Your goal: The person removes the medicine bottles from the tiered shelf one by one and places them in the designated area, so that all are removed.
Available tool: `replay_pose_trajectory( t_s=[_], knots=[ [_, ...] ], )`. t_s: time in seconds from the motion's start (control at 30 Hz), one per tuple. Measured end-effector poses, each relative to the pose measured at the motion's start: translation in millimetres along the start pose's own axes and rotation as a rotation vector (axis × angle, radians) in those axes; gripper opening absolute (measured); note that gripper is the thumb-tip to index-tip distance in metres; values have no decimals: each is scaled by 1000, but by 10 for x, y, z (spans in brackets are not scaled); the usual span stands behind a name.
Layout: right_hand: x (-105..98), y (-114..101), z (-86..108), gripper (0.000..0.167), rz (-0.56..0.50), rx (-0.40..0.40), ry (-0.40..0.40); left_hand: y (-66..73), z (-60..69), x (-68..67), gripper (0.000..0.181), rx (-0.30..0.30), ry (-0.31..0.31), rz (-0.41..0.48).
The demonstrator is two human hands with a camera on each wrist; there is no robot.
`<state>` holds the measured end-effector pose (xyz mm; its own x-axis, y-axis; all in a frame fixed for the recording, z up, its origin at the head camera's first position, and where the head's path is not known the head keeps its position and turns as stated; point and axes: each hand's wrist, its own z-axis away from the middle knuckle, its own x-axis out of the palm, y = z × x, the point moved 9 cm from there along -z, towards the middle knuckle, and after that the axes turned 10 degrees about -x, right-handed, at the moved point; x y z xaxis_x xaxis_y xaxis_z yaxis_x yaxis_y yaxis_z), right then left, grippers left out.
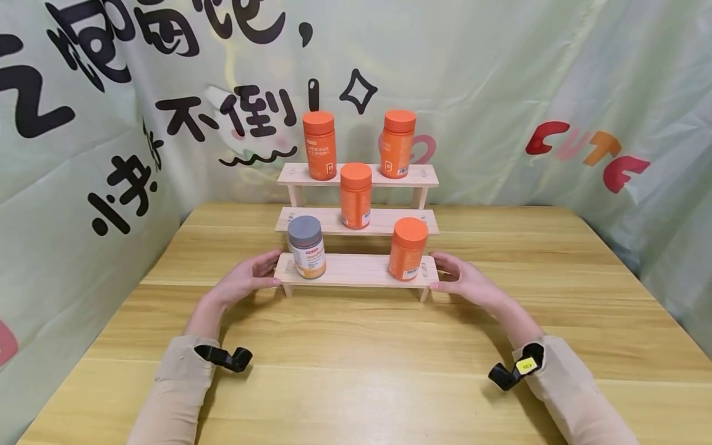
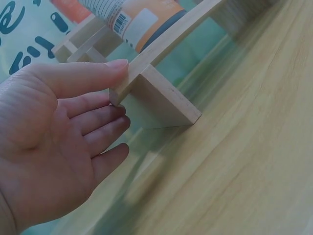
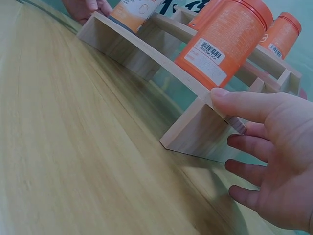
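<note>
A three-step wooden display stand [image 1: 356,264] stands on the table. Its lowest shelf has a person's hand at either end. The left hand [image 1: 254,272] holds the left end, thumb on the shelf's front edge and fingers [image 2: 105,120] behind it. At the other end the right hand [image 1: 464,278] pinches the shelf, thumb in front and the other fingers [image 3: 247,171] spread beyond the end. A grey-lidded bottle [image 1: 307,247] and an orange bottle [image 1: 408,249] sit upright on this shelf. Another orange bottle [image 1: 356,196] occupies the middle shelf; two more orange bottles [image 1: 320,146] are on top.
The wood-grain table [image 1: 356,371] extends in front of the stand and to both sides. Behind it hangs a pale green curtain [image 1: 473,74] with black characters and coloured letters. Small black wrist cameras [image 1: 225,358] are strapped over both beige sleeves [image 1: 178,389].
</note>
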<state>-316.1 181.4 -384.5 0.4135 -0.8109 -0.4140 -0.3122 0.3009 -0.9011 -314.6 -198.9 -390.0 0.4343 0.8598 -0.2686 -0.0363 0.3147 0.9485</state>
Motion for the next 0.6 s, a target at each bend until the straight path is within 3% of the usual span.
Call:
replay_pose_trajectory(
  t_s=[0.27,0.6],
  knots=[
    [-99,-111,36,71,19,-41,17,13,-9,20,78,-1,-13,1],
    [-475,-575,59,65,32,-101,142,41,4,49,79,1,-29,16]
  ],
)
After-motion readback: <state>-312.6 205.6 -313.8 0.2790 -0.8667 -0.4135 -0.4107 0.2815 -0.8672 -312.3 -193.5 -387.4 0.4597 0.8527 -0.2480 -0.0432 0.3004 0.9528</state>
